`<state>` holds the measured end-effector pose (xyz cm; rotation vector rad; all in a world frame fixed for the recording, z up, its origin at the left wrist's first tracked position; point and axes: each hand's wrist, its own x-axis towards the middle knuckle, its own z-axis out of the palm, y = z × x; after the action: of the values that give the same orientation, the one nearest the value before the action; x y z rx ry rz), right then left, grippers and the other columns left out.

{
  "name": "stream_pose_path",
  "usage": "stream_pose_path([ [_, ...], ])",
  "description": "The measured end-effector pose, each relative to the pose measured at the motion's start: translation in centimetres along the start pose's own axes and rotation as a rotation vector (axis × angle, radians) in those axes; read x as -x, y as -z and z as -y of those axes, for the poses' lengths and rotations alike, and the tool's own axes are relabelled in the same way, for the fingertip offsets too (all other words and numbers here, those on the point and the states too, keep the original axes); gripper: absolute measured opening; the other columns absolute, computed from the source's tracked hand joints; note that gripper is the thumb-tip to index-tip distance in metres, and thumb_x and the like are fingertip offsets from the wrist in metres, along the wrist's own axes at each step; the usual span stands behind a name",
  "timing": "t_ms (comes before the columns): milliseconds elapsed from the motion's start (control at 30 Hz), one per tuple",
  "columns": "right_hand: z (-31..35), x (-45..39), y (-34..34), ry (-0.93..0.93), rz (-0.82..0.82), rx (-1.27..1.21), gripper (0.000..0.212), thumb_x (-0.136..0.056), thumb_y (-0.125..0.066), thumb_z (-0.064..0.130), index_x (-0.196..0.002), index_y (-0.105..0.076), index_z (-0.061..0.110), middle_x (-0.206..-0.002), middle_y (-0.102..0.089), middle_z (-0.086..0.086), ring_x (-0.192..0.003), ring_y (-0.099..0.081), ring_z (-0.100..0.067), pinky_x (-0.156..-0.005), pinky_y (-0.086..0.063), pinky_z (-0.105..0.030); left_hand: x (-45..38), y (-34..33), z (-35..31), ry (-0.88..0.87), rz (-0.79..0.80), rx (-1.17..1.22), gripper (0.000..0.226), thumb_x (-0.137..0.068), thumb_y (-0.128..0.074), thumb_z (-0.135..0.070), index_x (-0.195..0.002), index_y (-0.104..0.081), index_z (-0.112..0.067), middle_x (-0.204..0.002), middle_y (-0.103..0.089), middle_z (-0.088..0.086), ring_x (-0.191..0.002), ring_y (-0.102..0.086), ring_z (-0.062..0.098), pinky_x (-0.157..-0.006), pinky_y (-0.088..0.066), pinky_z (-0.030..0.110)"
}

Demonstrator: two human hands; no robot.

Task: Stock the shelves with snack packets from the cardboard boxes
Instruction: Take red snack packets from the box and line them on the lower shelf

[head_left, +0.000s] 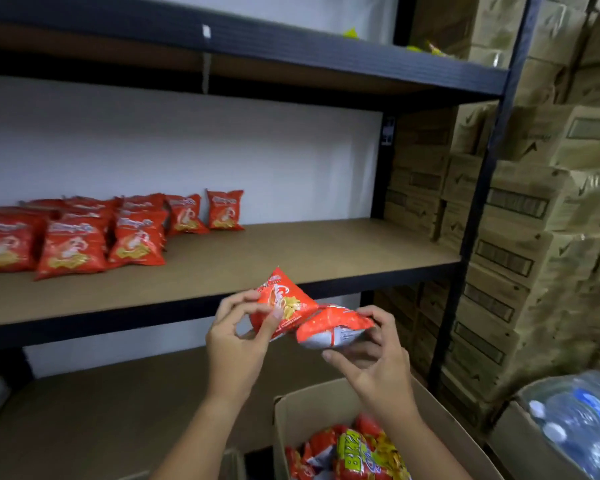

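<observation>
My left hand (238, 341) pinches a red snack packet (284, 303) that points up, just below the front edge of the middle shelf (291, 258). Beside it, my right hand (374, 362) grips a second red packet (333, 329) lying on its side with its white back showing. The two packets touch in front of me. Several red packets (132, 233) stand in rows on the left part of the middle shelf. Below my forearms an open cardboard box (312, 403) holds more red and yellow packets (354, 452).
The dark metal shelf frame has an upright post (478, 202) on the right. Stacked cardboard cartons (541, 209) fill the space beyond it. A pack of water bottles (582, 417) sits at lower right. Yellow packets (426, 48) lie on the top shelf.
</observation>
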<state>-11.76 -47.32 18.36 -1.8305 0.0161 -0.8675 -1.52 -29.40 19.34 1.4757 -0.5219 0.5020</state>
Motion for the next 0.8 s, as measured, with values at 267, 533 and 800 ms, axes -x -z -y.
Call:
stream_pose_path([
  [267, 6.0, -4.3, -6.0, 0.053, 0.041, -0.241, 0.04, -0.08, -0.08, 0.038, -0.109, -0.057, 0.022, -0.113, -0.064, 0.007, -0.11, -0.065, -0.019, -0.082, -0.06, -0.047, -5.4, 4.8, -5.1, -0.03, 0.053, 0.113, 0.064, -0.08, -0.08, -0.023, -0.136, -0.051, -0.033, -0.137, -0.054, -0.015, -0.13, -0.05, 0.003, -0.086, -0.058, 0.027],
  [533, 5.1, -11.1, -9.5, 0.003, 0.171, -0.281, 0.051, -0.088, -0.073, 0.01, -0.122, -0.058, 0.045, -0.131, -0.044, 0.012, -0.12, -0.055, -0.009, -0.08, -0.06, -0.032, -11.6, 8.2, -4.3, -0.076, 0.005, -0.008, 0.056, -0.078, -0.083, -0.019, -0.127, -0.064, -0.036, -0.132, -0.058, -0.02, -0.128, -0.053, 0.004, -0.094, -0.055, 0.031],
  [800, 3.0, -17.0, -12.6, -0.01, 0.242, -0.273, 0.044, -0.08, -0.075, -0.004, -0.115, -0.061, 0.02, -0.114, -0.065, 0.0, -0.098, -0.062, 0.004, -0.072, -0.052, -0.015, -15.3, 9.9, 0.8, -0.049, 0.003, -0.176, 0.057, -0.075, -0.083, -0.012, -0.124, -0.065, -0.035, -0.123, -0.052, -0.034, -0.12, -0.052, -0.008, -0.087, -0.059, 0.027],
])
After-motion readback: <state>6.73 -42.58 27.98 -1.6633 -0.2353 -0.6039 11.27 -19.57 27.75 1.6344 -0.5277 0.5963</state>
